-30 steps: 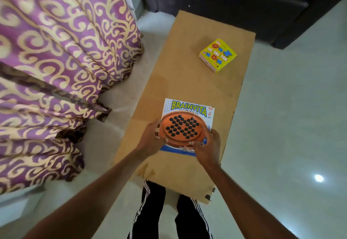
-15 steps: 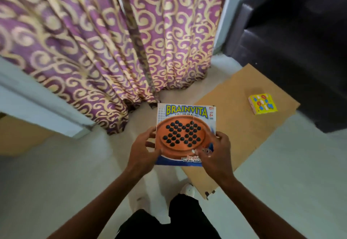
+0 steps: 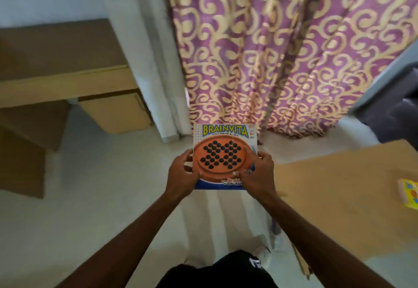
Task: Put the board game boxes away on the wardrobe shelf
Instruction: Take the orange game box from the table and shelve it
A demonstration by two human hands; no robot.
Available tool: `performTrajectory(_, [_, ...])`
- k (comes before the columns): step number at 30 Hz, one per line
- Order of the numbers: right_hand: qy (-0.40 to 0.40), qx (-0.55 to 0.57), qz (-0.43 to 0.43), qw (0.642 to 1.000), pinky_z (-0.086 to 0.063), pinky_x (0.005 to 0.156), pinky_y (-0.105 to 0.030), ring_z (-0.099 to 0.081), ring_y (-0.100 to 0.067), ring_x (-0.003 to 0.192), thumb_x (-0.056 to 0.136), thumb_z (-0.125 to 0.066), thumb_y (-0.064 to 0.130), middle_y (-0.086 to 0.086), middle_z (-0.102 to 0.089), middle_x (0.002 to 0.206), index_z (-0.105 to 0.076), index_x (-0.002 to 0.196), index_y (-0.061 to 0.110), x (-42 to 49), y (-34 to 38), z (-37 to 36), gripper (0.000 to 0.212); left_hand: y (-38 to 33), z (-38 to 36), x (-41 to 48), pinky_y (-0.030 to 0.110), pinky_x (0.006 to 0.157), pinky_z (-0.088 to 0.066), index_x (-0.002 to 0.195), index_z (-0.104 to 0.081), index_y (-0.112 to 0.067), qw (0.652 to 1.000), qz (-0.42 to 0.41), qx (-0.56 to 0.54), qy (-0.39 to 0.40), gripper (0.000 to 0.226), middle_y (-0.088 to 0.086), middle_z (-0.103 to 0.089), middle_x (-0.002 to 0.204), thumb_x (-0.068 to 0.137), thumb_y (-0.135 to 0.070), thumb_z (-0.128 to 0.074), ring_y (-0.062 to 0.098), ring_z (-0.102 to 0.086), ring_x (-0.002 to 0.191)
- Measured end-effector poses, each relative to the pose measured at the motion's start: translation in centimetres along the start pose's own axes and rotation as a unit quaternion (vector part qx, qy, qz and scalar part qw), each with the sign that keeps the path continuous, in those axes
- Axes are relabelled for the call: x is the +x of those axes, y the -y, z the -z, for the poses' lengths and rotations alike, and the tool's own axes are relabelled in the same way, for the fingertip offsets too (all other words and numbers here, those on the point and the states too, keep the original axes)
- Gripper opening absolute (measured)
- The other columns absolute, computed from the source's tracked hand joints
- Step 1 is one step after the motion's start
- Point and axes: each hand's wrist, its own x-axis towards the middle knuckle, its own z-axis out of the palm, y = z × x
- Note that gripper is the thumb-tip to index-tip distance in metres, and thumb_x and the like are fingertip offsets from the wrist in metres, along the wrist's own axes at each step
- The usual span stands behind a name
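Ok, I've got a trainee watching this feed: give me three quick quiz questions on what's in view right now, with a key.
1. True or false: the Brainvita box is held by one hand only.
2. Which box lies on the brown table at the right edge?
A. the yellow box
B. a red box
C. none
3. What hangs behind the held box?

Key:
1. False: left hand and right hand both grip it.
2. A
3. The purple patterned curtain.

A purple curtain (image 3: pixel 282 50) patterned with gold swirls is hung down to the pale floor (image 3: pixel 101 208). A brown desk (image 3: pixel 339 197) is seen at the right, and tan wooden furniture (image 3: pixel 67 84) at the left. A dark sofa (image 3: pixel 393 118) is glimpsed at the right edge.
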Motion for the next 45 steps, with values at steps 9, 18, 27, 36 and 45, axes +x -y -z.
performTrajectory(9, [0.143,-0.034,0.145,0.978,-0.046,0.091,-0.031,-0.041,-0.022,0.116,0.071,-0.067,0.025,-0.004,-0.047,0.115,-0.049,0.128,0.035,-2.0,15.0,-17.7,0.061,10.8,19.7,-5.0,0.02,0.063,-0.058,0.136,-0.048,-0.029,0.982,0.065,-0.04,-0.172,0.061,0.001,-0.064,0.116,0.08,-0.019,-0.07,0.013,-0.067,0.091])
performTrajectory(18, [0.324,-0.048,0.278,0.903,-0.05,0.092,-0.034,-0.043,-0.019,0.119,0.073,-0.072,0.027,-0.005,-0.044,0.121,-0.047,0.13,0.031,-4.8,32.3,-38.4,0.063,21.4,38.7,-10.6,0.012,0.052,-0.051,0.134,-0.051,-0.022,0.908,0.175,-0.108,-0.364,0.063,0.002,-0.066,0.113,0.077,-0.011,-0.076,0.021,-0.066,0.089])
performTrajectory(27, [0.466,-0.057,0.395,0.789,-0.056,0.089,-0.037,-0.048,-0.019,0.118,0.073,-0.079,0.025,-0.004,-0.04,0.121,-0.046,0.137,0.028,-13.2,50.7,-58.8,0.072,31.8,56.5,-18.9,0.033,0.06,-0.061,0.136,-0.048,-0.029,0.79,0.268,-0.148,-0.532,0.072,0.001,-0.068,0.107,0.072,-0.014,-0.078,0.016,-0.068,0.086])
performTrajectory(36, [0.547,-0.057,0.453,0.702,-0.053,0.087,-0.026,-0.042,-0.016,0.122,0.073,-0.078,0.018,-0.003,-0.038,0.123,-0.047,0.138,0.024,-27.4,66.0,-78.9,0.073,42.6,74.9,-28.2,0.031,0.062,-0.057,0.139,-0.046,-0.022,0.7,0.307,-0.163,-0.623,0.076,0.004,-0.065,0.106,0.072,-0.008,-0.079,0.017,-0.064,0.09])
performTrajectory(45, [0.554,-0.038,0.428,0.714,-0.06,0.078,-0.033,-0.05,-0.02,0.119,0.075,-0.079,0.022,0.005,-0.034,0.117,-0.043,0.139,0.032,-36.1,79.1,-93.2,0.074,50.1,95.5,-34.0,0.044,0.071,-0.061,0.141,-0.045,-0.025,0.729,0.315,-0.109,-0.598,0.079,0.005,-0.064,0.108,0.068,-0.018,-0.074,0.018,-0.065,0.089])
